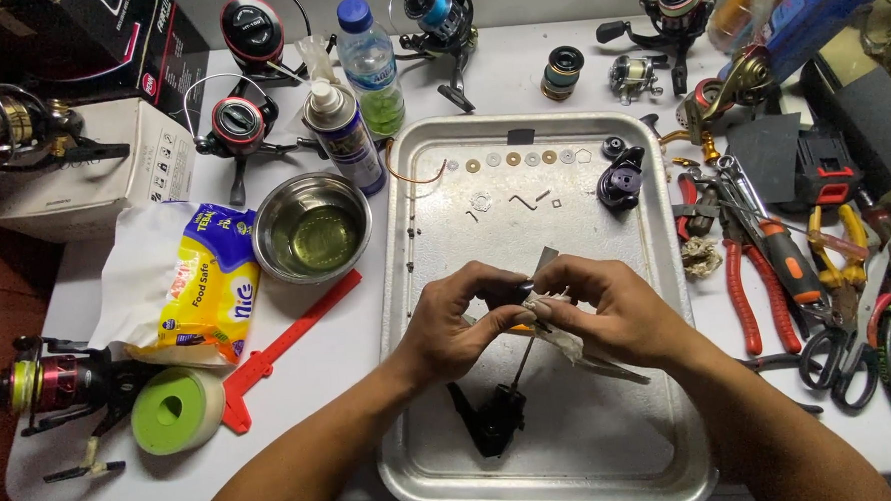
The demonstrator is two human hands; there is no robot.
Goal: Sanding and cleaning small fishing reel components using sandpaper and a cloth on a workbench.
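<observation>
A white worktable [519, 87] fills the view, crowded on every side, with a dented metal tray [657, 271] in its middle serving as the work area. Fishing reels ring the far edge, one with a red spool [238, 124] beside a spray bottle [343, 135] and a clear water bottle [370, 68]; a steel bowl [311, 229] of yellowish liquid sits just left of the tray, with a pack of tissues [181, 282] beyond it and a red plastic ruler [284, 343] below. To the right lies a heap of pliers and cutters [787, 276]. Over the tray's near half, the left hand [459, 325] and right hand [609, 313] meet, fingertips pinched shut on a small dark part wrapped in a scrap of tissue [570, 340]; what the part is cannot be told, as the fingers hide most of it. A thin rod runs down from it to a black reel piece [491, 419] resting on the tray floor. The wiping seems best done as here, low over the tray, so that anything that slips lands inside the rim; a firm grip with one hand and a turning rub with the other would likely clean it evenly. A black knob [620, 181] sits at the tray's far right, and a row of small washers [522, 159] lies along the far end in order, well apart from the hands, worth leaving undisturbed.
</observation>
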